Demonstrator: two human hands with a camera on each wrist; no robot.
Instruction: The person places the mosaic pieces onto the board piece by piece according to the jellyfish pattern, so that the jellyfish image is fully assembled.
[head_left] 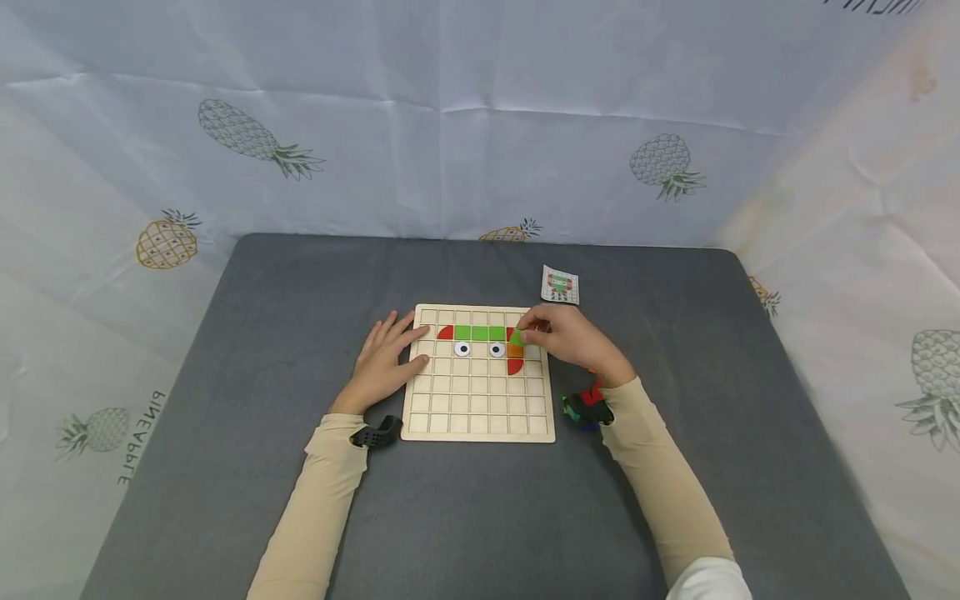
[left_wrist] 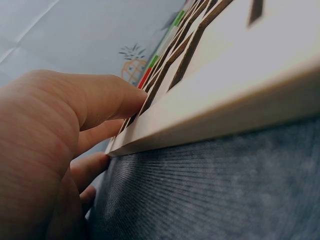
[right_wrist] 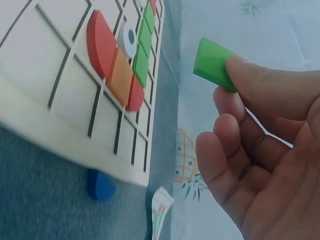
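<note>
A pale wooden grid board [head_left: 480,408] lies on the table. My left hand [head_left: 382,364] rests at its left side, fingers spread, the thumb and forefinger over the rim. Between thumb and forefinger, my right hand [head_left: 567,335] pinches a green block [right_wrist: 215,62] above the board's upper right. A row of green squares [head_left: 480,333] lies on the grid, with a rounded red piece [head_left: 446,332] at its left end. Below the row sit two round eye pieces [head_left: 462,349]. On the right, an orange square [head_left: 515,351] has a rounded red piece [head_left: 515,367] below it and another red piece [right_wrist: 136,95] above.
A small printed card [head_left: 560,286] stands behind the board, at the right. Several loose coloured pieces [head_left: 592,393] lie right of the board, partly hidden by my right wrist. A blue piece [right_wrist: 100,185] sits close to the board's edge. Pineapple-printed cloth [head_left: 420,167] hangs behind the dark table.
</note>
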